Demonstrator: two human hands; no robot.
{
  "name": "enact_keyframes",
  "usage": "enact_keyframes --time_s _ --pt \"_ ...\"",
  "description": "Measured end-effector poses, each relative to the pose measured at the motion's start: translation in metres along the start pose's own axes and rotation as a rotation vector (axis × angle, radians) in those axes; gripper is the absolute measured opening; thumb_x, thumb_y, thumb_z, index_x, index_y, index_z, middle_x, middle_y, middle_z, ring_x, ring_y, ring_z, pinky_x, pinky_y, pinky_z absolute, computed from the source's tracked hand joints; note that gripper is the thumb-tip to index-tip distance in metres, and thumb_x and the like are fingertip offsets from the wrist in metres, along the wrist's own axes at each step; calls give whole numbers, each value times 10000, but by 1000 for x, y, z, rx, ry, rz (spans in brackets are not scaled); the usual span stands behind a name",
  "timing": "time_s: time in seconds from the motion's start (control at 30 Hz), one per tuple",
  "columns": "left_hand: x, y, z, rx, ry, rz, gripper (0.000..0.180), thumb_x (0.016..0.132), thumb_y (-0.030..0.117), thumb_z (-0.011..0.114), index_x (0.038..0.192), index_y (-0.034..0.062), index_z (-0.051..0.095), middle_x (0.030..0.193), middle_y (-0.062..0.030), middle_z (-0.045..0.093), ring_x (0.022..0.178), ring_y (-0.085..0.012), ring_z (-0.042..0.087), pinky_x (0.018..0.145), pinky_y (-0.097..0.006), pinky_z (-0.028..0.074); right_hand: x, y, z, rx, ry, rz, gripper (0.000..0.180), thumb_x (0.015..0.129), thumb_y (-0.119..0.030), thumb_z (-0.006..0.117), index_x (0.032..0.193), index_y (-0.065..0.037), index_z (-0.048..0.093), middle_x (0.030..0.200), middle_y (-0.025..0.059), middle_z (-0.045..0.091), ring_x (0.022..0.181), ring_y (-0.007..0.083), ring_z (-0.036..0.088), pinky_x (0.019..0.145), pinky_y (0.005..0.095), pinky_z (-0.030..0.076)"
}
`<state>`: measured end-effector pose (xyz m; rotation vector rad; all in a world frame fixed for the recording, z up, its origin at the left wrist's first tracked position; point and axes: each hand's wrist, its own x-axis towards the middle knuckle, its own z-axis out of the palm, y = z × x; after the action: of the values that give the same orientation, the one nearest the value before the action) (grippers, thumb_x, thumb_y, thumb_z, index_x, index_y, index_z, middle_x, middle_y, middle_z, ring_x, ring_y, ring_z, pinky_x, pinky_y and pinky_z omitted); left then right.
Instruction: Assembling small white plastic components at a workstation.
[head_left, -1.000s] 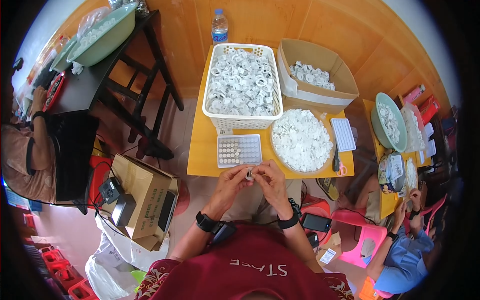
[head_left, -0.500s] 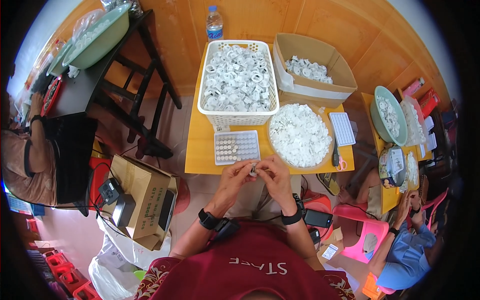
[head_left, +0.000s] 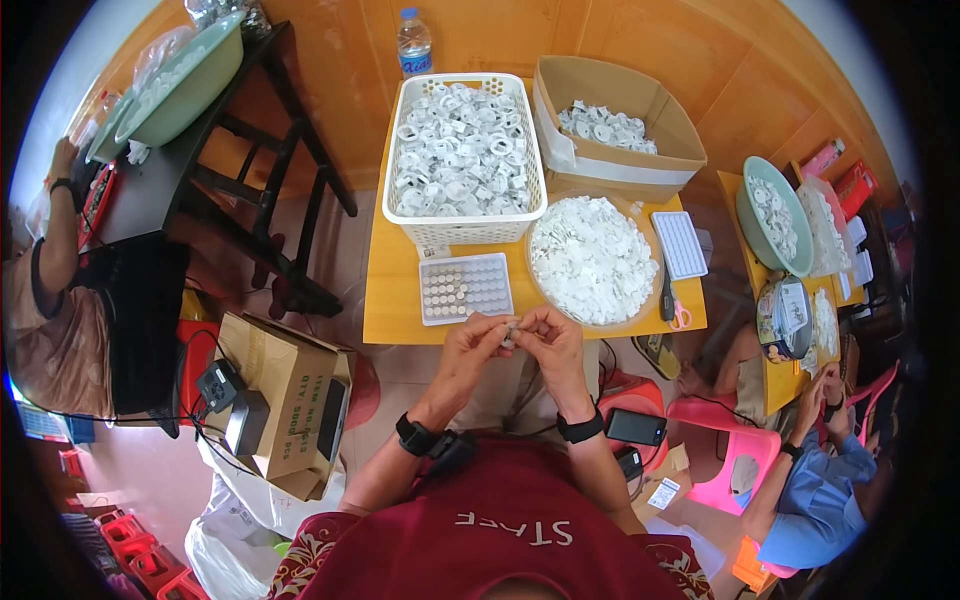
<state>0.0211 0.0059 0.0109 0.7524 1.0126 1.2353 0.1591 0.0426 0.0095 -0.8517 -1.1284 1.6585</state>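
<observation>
My left hand (head_left: 473, 352) and my right hand (head_left: 550, 347) meet just off the table's front edge. Between their fingertips they pinch a small whitish part (head_left: 511, 335), mostly covered by the fingers. Right beyond them lies a white compartment tray (head_left: 466, 290), with several round beige discs in its left cells. A round clear tray (head_left: 592, 262) heaped with small white pieces is to the right of it. Behind stands a white plastic basket (head_left: 464, 228) full of white ring-shaped plastic parts.
An open cardboard box (head_left: 630, 172) with more white parts stands at the back right. Scissors (head_left: 681, 314), a black-handled tool (head_left: 667, 298) and a second white tray (head_left: 679, 245) lie on the right. A water bottle (head_left: 414, 45) is behind the basket. People work on both sides.
Both hands stay together on the small part, with the fingers shifted slightly. The view has moved a little. The person at the left has raised an arm.
</observation>
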Motion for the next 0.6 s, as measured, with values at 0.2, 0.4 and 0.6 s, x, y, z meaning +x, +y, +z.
enact_keyframes --time_s 0.2,0.4,0.6 --pt "0 0 2 -161 -12 -71 244 890 151 498 1073 8 574 954 -50 597 817 -109 570 717 -234 479 -5 -1 3 9 76 -6 105 776 36 586 850 -20 538 798 16 580 716 57 543 635 186 442" --pt "-4 5 11 -140 3 -127 240 894 146 489 1066 3 573 970 -60 603 825 -111 571 718 -235 482 -13 -2 5 31 128 -14 195 751 81 580 887 -34 501 783 0 544 726 57 535 654 182 438" --pt "-2 -12 0 -153 -35 -143 255 895 146 485 1086 -9 554 1004 -77 597 840 -124 574 725 -245 486 -15 10 9 -2 255 -58 199 746 63 585 906 -33 516 749 -14 513 664 42 494 586 171 412"
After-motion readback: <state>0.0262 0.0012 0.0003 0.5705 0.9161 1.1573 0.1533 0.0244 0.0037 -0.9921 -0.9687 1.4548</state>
